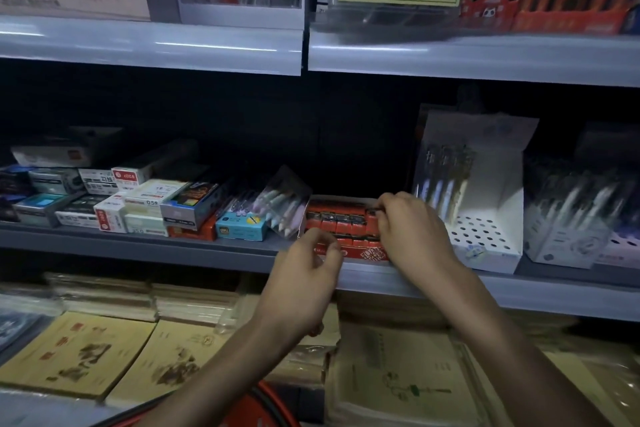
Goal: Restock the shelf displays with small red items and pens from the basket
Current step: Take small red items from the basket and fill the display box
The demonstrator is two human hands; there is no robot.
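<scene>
A red display box sits at the front of the middle shelf, filled with rows of small red items. My right hand reaches over the box's right end and its fingertips pinch one small red item in the back row. My left hand hovers at the box's front left corner with fingers loosely curled; whether it holds anything is unclear. The red rim of the basket shows at the bottom, below my left forearm. A clear pack of pens leans just left of the box.
Small stationery boxes crowd the shelf to the left. A white perforated pen stand stands right of the red box, with more pen displays beyond. Stacks of notebooks fill the lower shelf. An upper shelf edge overhangs.
</scene>
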